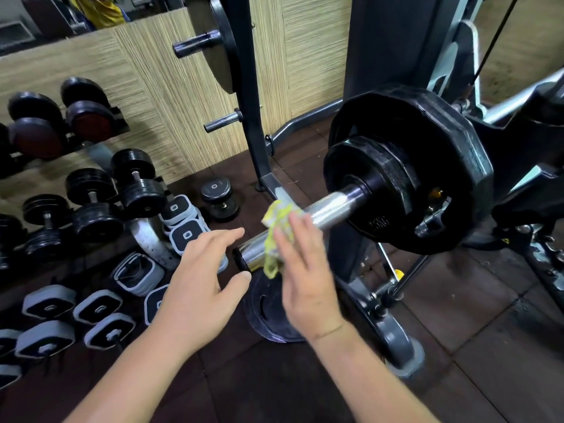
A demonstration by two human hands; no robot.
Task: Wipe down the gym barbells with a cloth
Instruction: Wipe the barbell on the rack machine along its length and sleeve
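A chrome barbell sleeve (331,209) sticks out toward me from black weight plates (409,166) loaded on a rack. A yellow-and-white cloth (279,218) is draped over the sleeve near its end. My right hand (305,270) lies flat against the cloth, fingers extended, pressing it onto the sleeve. My left hand (201,282) hovers just left of the sleeve's black end cap (241,259), fingers spread, touching nothing.
A loose black plate (265,312) lies on the dark rubber floor below the sleeve. Grey-edged dumbbells (97,306) and round black dumbbells (91,206) crowd the floor and rack on the left. A plate tree (250,96) stands behind; the machine frame (393,331) is at right.
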